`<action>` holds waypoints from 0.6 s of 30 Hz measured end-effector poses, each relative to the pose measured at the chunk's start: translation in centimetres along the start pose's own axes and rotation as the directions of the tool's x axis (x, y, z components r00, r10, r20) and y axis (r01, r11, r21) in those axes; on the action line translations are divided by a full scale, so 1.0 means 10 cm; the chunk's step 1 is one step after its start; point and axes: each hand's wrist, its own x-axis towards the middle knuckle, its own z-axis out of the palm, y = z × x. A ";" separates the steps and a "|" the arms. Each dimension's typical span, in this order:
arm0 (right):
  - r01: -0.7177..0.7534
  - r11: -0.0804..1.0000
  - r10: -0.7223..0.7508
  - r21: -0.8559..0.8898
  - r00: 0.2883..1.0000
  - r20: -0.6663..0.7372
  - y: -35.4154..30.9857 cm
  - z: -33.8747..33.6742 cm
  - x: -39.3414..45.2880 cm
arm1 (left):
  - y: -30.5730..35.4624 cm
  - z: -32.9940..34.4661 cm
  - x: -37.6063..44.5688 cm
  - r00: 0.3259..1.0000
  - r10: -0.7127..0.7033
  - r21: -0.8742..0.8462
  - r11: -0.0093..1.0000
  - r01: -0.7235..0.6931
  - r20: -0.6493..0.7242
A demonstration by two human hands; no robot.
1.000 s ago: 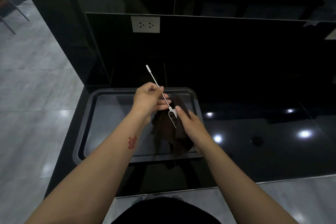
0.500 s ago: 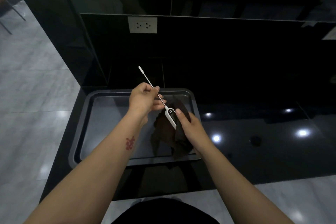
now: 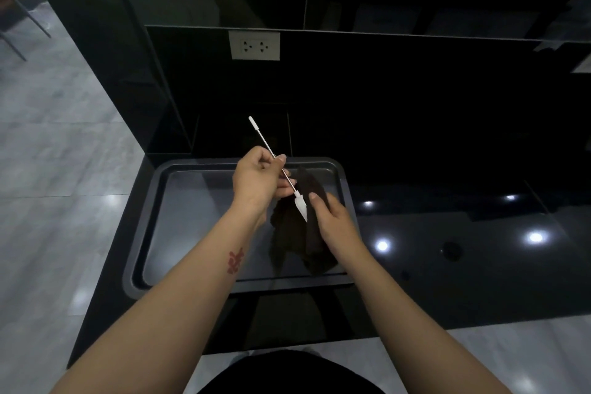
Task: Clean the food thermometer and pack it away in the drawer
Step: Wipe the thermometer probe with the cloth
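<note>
You see a white and silver thermometer [image 3: 289,184] against a dark brown cloth [image 3: 295,233]. The tray [image 3: 192,201] is dark grey, the counter [image 3: 447,249] glossy black, the socket plate [image 3: 255,46] pale grey, and the forearm mark [image 3: 236,260] red.

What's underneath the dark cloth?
The dark brown cloth, held in the right hand with the white thermometer, hangs over the grey metal tray. The tray floor right beneath it is covered, so anything lying there can't be seen.

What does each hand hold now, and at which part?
Left hand holds the thermometer at its thin metal probe. Right hand holds a dark cloth wrapped around the thermometer's white body.
</note>
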 end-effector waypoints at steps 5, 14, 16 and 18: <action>-0.088 0.992 0.090 0.090 0.996 -0.015 0.17 -0.08 -0.05 | 0.08 -0.10 0.05 1.000 0.021 -0.040 0.999 -0.021 0.014; -0.034 0.973 0.051 0.227 0.996 -0.072 0.18 -0.06 -0.10 | 0.04 -0.07 0.07 0.995 0.046 0.128 0.990 -0.057 0.083; -0.004 0.972 0.030 0.236 0.994 -0.106 0.15 -0.06 -0.10 | -0.03 -0.04 0.03 0.990 0.025 0.310 0.948 -0.067 0.139; 0.008 0.973 0.017 0.232 0.994 -0.105 0.14 -0.07 -0.09 | -0.08 -0.02 -0.03 0.989 -0.013 0.473 0.879 -0.060 0.149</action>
